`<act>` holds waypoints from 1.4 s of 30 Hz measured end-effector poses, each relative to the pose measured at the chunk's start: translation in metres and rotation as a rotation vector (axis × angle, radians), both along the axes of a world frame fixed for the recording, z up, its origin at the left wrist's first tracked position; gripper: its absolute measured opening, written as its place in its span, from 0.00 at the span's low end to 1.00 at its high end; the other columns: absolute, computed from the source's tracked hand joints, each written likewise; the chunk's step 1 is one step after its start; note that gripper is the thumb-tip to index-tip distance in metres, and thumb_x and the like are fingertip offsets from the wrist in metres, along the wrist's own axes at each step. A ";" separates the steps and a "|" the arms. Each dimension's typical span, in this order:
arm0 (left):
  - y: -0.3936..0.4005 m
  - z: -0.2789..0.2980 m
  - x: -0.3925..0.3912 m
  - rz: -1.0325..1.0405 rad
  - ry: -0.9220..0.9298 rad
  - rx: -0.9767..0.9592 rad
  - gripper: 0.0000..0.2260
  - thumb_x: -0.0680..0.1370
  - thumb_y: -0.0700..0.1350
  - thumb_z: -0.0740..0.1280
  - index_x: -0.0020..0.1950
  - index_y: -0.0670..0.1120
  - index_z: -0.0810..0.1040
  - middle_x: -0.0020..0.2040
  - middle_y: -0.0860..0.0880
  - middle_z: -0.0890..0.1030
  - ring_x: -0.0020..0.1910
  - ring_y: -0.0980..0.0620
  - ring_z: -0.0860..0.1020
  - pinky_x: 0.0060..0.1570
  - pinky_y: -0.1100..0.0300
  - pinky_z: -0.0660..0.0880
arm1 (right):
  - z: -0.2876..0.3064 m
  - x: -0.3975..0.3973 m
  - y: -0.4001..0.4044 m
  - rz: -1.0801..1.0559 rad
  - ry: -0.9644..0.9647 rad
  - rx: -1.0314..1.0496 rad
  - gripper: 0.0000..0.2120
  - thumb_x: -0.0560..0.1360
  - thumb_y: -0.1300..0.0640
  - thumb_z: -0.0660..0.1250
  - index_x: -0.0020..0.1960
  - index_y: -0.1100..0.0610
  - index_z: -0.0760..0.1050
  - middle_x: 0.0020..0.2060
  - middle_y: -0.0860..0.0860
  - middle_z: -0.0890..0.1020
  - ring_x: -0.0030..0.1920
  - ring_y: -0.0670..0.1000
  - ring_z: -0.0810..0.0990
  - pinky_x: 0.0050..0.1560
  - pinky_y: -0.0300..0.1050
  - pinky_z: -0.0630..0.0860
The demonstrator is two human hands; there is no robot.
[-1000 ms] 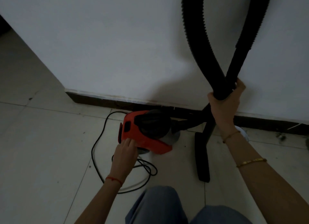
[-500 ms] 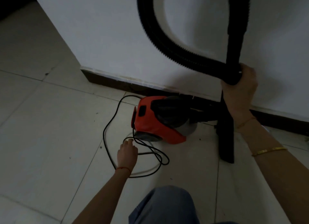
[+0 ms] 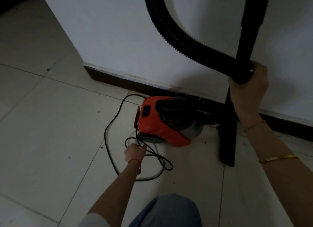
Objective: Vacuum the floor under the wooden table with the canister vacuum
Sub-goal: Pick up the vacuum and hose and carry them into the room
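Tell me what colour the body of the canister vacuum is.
Orange-red, with a black top, on the canister vacuum; the head view shows it.

The top edge is cutting off the hose (image 3: 171, 37); the left hand (image 3: 134, 152) is hiding its fingers among the cord (image 3: 110, 125).

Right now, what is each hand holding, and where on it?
The right hand grips the black hose and wand together where they meet. The left hand is at the power cord loops; grip unclear.
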State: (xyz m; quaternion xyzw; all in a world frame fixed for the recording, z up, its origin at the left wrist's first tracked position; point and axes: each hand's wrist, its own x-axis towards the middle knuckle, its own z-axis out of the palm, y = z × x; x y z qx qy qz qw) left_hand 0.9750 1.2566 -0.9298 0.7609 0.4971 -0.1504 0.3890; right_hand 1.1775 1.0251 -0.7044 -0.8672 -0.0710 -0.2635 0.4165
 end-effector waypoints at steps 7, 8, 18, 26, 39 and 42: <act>0.007 -0.011 -0.017 0.439 0.029 -0.075 0.34 0.71 0.48 0.74 0.67 0.35 0.60 0.65 0.35 0.67 0.62 0.35 0.71 0.61 0.46 0.72 | 0.000 0.002 -0.001 0.000 -0.005 0.010 0.20 0.69 0.61 0.69 0.59 0.65 0.73 0.55 0.62 0.77 0.48 0.43 0.72 0.46 0.17 0.62; 0.011 -0.019 -0.018 0.493 -0.007 -0.138 0.33 0.70 0.47 0.75 0.66 0.36 0.61 0.63 0.35 0.70 0.59 0.35 0.74 0.58 0.45 0.74 | 0.000 0.002 -0.001 -0.002 -0.006 0.011 0.20 0.69 0.60 0.69 0.59 0.65 0.73 0.55 0.62 0.77 0.48 0.41 0.71 0.46 0.17 0.62; 0.028 -0.032 -0.010 0.665 -0.110 -0.462 0.10 0.73 0.38 0.71 0.49 0.32 0.76 0.31 0.44 0.73 0.31 0.46 0.74 0.30 0.59 0.67 | 0.000 0.004 -0.004 -0.006 -0.007 0.010 0.21 0.68 0.63 0.71 0.59 0.66 0.73 0.55 0.63 0.77 0.48 0.43 0.72 0.46 0.16 0.61; 0.043 -0.048 -0.019 0.726 -0.184 -0.399 0.16 0.63 0.44 0.74 0.44 0.34 0.80 0.42 0.38 0.80 0.46 0.39 0.80 0.53 0.50 0.78 | 0.000 0.002 -0.005 0.004 -0.011 0.007 0.21 0.68 0.63 0.70 0.59 0.66 0.73 0.55 0.63 0.77 0.50 0.47 0.72 0.46 0.16 0.61; 0.079 -0.021 -0.049 0.424 0.185 0.097 0.56 0.59 0.59 0.80 0.76 0.45 0.51 0.74 0.37 0.52 0.71 0.34 0.54 0.66 0.34 0.58 | -0.004 0.002 -0.003 -0.007 -0.007 -0.003 0.21 0.68 0.62 0.70 0.60 0.66 0.73 0.56 0.62 0.77 0.50 0.48 0.72 0.47 0.16 0.61; 0.092 -0.024 -0.050 0.432 0.162 0.062 0.59 0.59 0.59 0.80 0.78 0.47 0.44 0.75 0.35 0.49 0.72 0.33 0.53 0.67 0.35 0.58 | -0.005 0.003 -0.003 -0.015 0.003 -0.004 0.22 0.68 0.61 0.70 0.60 0.65 0.73 0.56 0.61 0.77 0.51 0.49 0.74 0.47 0.17 0.61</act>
